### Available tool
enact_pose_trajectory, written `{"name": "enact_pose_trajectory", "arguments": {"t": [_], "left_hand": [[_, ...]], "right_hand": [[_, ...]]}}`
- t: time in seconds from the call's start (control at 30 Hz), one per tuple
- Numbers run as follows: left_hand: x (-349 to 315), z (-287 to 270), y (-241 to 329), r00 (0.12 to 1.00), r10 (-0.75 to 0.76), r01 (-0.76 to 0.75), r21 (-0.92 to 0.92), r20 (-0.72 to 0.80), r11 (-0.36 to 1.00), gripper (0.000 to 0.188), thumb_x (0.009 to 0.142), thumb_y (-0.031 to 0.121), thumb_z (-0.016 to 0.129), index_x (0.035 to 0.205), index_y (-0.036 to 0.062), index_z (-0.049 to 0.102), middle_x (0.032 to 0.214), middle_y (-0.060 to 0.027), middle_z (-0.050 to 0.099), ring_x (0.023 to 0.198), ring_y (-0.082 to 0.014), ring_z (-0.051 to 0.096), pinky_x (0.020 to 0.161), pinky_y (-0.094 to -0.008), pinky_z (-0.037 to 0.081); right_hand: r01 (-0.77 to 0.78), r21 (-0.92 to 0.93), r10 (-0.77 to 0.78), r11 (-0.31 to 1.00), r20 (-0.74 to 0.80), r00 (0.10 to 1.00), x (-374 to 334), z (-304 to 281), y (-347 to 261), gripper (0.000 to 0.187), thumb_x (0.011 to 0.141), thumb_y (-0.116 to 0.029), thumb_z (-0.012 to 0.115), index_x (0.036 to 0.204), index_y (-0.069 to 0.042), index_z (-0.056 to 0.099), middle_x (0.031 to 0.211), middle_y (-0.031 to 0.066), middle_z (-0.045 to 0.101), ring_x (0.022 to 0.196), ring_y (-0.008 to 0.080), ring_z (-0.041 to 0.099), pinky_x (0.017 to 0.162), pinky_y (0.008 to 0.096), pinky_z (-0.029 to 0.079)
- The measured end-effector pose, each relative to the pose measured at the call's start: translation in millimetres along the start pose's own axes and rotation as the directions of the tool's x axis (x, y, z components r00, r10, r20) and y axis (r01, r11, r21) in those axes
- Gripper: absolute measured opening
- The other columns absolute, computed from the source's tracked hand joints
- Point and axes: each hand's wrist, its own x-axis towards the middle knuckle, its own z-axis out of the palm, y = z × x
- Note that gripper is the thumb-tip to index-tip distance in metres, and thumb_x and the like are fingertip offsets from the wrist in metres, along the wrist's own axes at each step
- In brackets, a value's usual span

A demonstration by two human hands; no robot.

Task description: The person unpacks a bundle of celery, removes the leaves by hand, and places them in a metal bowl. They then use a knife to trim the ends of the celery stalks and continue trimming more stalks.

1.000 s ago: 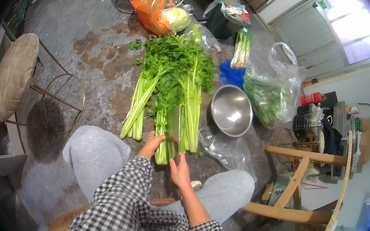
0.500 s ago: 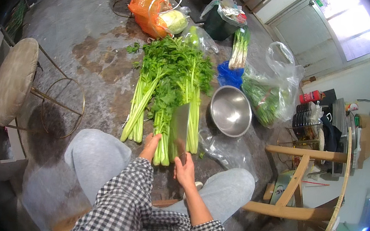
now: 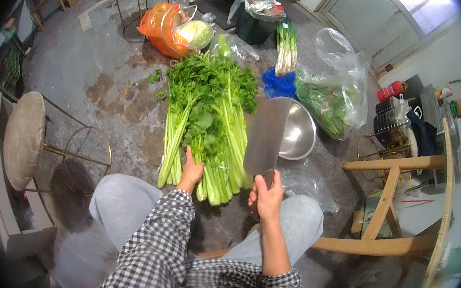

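Note:
My right hand (image 3: 267, 197) grips the dark handle of a cleaver (image 3: 266, 136). Its broad blade points away from me, raised to the right of the celery and overlapping part of the steel bowl (image 3: 302, 133). Bunches of leafy celery (image 3: 218, 179) lie on the floor before me, cut stalk ends toward me and leaves away. My left hand (image 3: 190, 172) holds the middle bunch by the left side of its lower stalks; some of its fingers are hidden among the stalks.
Beyond the celery are an orange net bag (image 3: 165, 30), a pale cabbage (image 3: 196, 33) and a lined bin (image 3: 254, 27). Spring onions (image 3: 287, 49), a blue bag (image 3: 279, 83) and a clear bag of greens (image 3: 330, 106) stand farther right. A stool (image 3: 24, 139) is left, a wooden chair (image 3: 381, 205) right.
The cleaver has moved right, from over the celery stalks to beside them, in my right hand. The middle celery stalks now lie more spread beside the right bunch. My left hand stays at the stalks.

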Motion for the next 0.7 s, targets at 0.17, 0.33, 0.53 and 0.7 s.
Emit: {"name": "enact_pose_trajectory", "arguments": {"t": [0.17, 0.33, 0.53, 0.7], "left_hand": [[-0.2, -27.1, 36.7, 0.956, 0.123, -0.220, 0.374, 0.266, 0.901, 0.065, 0.095, 0.027, 0.050, 0.153, 0.0150, 0.023, 0.138, -0.0235, 0.049, 0.121, -0.0374, 0.054, 0.102, -0.0433, 0.042], [8.1, -30.1, 35.4, 0.901, 0.085, -0.345, 0.582, 0.426, 0.736, 0.061, 0.095, 0.031, 0.052, 0.149, 0.0111, 0.032, 0.139, -0.0209, 0.050, 0.126, -0.0375, 0.049, 0.108, -0.0425, 0.037], [60.9, -18.9, -17.8, 0.997, 0.067, -0.041, 0.459, -0.042, 0.888, 0.079, 0.082, 0.040, 0.068, 0.136, -0.0100, 0.039, 0.127, -0.0325, 0.054, 0.117, -0.0425, 0.055, 0.100, -0.0440, 0.043], [118.5, -31.8, -71.8, 0.922, -0.018, 0.154, 0.323, -0.387, 0.934, 0.084, 0.072, 0.049, 0.077, 0.126, -0.0084, 0.050, 0.120, -0.0289, 0.059, 0.111, -0.0427, 0.057, 0.096, -0.0453, 0.046]], "right_hand": [[0.126, -0.033, -0.122, 0.991, 0.115, 0.986, 6.8, -14.3, -50.5, 0.023, 0.094, -0.011, 0.057, 0.115, -0.002, 0.050, 0.063, -0.0010, 0.050, 0.046, 0.0059, 0.047, 0.039, 0.0230, 0.041], [0.252, 0.040, -0.255, 0.967, 0.131, 0.958, 13.0, -47.3, -85.3, 0.026, 0.094, -0.010, 0.059, 0.116, -0.001, 0.050, 0.064, -0.0020, 0.050, 0.045, 0.0052, 0.046, 0.039, 0.0228, 0.040], [0.087, -0.160, -0.045, 0.983, 0.248, 0.968, 59.8, -79.2, -94.3, 0.031, 0.093, -0.014, 0.059, 0.119, -0.001, 0.048, 0.065, -0.0014, 0.049, 0.044, 0.0063, 0.046, 0.038, 0.0246, 0.041], [-0.086, -0.468, 0.247, 0.880, 0.294, 0.923, 146.3, -60.2, -38.1, 0.037, 0.092, -0.017, 0.059, 0.120, 0.002, 0.045, 0.066, 0.0061, 0.055, 0.046, 0.0108, 0.053, 0.038, 0.0284, 0.044]]}}
